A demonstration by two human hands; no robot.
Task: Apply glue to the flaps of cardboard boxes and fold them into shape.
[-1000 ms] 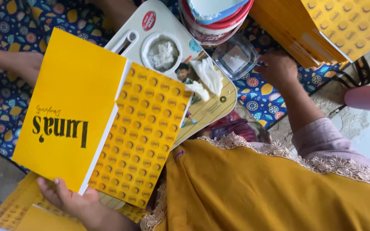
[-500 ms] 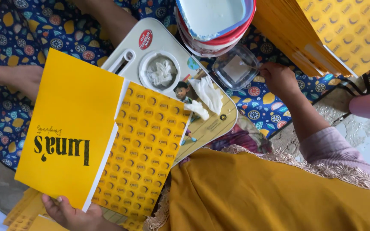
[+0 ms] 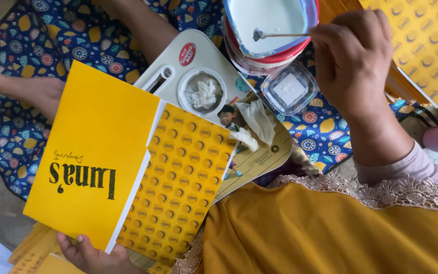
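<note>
yellow card fills the left of the view — a flat, unfolded box blank (image 3: 122, 172), plain yellow on one panel and patterned with small rings on the other, lying over a cream plastic board (image 3: 252, 157), with the left hand (image 3: 89, 253) under its lower edge, fingers curled round the card. the right hand (image 3: 353, 61) has its fingers pinched closed on a thin brush (image 3: 280, 35) whose tip rests in the white paste of a red-rimmed bowl (image 3: 275, 30) — just below the bowl sits a small clear tub (image 3: 289, 89) on the blue patterned cloth (image 3: 6, 76). more ring-patterned yellow card (image 3: 432, 45) lies at the top right corner.
</note>
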